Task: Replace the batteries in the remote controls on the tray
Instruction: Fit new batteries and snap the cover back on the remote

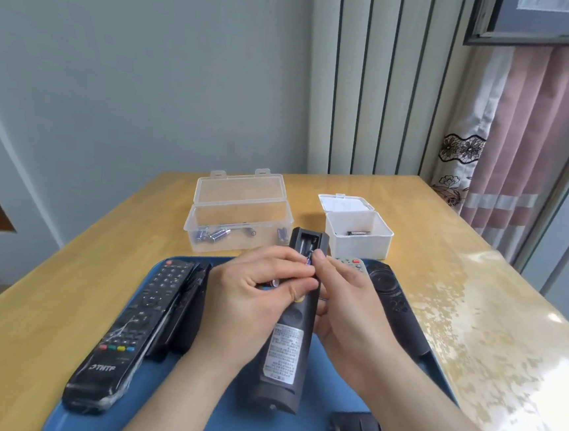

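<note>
On my feed, the wooden table (27, 313) carries a blue tray (223, 423) at its near edge. Along the tray's left edge lies a long black TNTF remote (121, 335), buttons up, with a second black remote (187, 310) touching its right side. Beyond the tray's far left corner stands a clear box (238, 218), lid open, with loose batteries (219, 234) on its bottom.

Over the middle of the tray, the left hand (248, 301) curls round the open remote (291, 336), which is held back-up, label showing, its battery compartment uncovered at the far end. I see the left forefinger and the right thumb meet on a blue battery (307, 260) at the mouth of that compartment. The right hand (347, 310) grips the same remote from its right side, fingers wrapped behind it. Whether the battery is seated, I cannot tell.

Beyond the tray's far right corner sits a white box (358, 235), lid open, with a dark battery (359, 233) inside. Just in front of it, a grey remote (351, 264) peeks out past the right hand. A dark curved remote (395, 304) lies along the tray's right edge, and a black battery cover (359, 429) rests near the tray's near right corner.
</note>
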### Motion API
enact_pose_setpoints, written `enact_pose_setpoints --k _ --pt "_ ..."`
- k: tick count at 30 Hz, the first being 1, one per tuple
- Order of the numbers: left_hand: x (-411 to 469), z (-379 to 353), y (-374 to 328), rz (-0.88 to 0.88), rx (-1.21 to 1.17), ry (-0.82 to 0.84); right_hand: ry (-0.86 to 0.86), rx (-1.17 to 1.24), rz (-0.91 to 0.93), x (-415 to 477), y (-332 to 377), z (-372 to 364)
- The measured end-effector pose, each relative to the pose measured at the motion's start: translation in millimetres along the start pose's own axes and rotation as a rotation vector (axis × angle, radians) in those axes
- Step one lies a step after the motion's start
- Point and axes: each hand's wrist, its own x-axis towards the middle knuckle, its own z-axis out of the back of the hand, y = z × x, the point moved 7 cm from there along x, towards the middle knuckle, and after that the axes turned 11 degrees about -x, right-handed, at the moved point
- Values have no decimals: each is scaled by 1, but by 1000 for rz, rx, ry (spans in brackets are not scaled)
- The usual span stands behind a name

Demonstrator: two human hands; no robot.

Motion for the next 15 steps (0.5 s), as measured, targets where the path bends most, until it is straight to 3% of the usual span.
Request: enact_pose_setpoints --k 6,15 --pt "1 1 2 27 144 50 -53 -86 56 0 0 6" --pt "1 0 -16 -200 339 96 -65 -115 129 -1 0 0"
